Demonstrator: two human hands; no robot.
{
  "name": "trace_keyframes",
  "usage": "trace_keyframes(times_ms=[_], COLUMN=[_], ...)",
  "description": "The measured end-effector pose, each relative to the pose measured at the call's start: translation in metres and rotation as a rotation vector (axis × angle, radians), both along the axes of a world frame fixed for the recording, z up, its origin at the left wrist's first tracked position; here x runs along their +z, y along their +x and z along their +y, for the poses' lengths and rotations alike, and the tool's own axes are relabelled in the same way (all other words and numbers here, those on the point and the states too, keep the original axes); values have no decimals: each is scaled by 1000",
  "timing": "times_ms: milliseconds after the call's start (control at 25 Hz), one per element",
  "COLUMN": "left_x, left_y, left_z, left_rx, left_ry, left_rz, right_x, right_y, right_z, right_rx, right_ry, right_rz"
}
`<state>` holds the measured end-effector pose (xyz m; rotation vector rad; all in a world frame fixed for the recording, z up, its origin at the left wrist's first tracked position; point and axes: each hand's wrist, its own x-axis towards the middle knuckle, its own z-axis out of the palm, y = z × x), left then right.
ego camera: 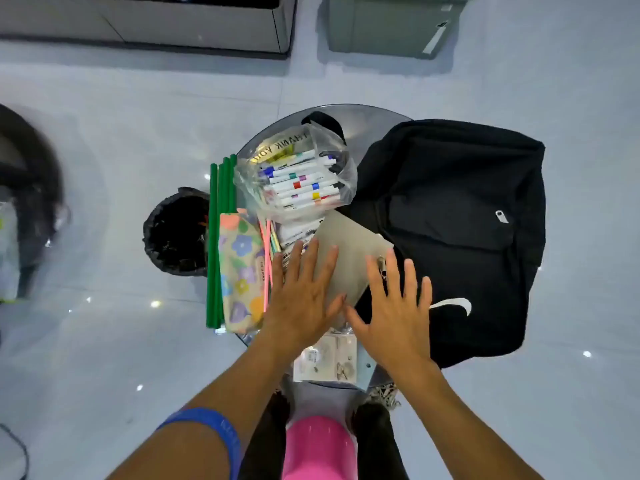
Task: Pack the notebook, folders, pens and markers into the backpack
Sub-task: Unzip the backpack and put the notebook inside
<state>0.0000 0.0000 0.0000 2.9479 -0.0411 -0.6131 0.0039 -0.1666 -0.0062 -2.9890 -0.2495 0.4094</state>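
Both hands hover flat over the small round glass table in the head view, fingers straight and gripping nothing; the left hand and right hand lie over the plain grey notebook, contact uncertain; the black fabric backpack lies just right, seemingly zipped; the clear plastic bag of markers, green-spined folders and flowered pencil pouch wait at left. Packing looks barely begun; next, I judge, grasp the notebook and open the backpack.
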Motion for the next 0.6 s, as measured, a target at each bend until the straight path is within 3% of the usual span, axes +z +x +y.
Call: trace_keyframes(times_ms=[200,320,600], left_x=[-80,-117,-122], left_y=[30,18,21], left_z=[-4,-16,-6], left_rx=[-172,-125,-252], left_ry=[-55,-24,53], left_rz=[-155,-233,-300], right_x=[-60,-98,-128], right_y=[53,47,40], right_z=[-16,-24,-19], right_rx=[439,466,410], right_ry=[-56,43,236], right_rz=[-171,-224,-336])
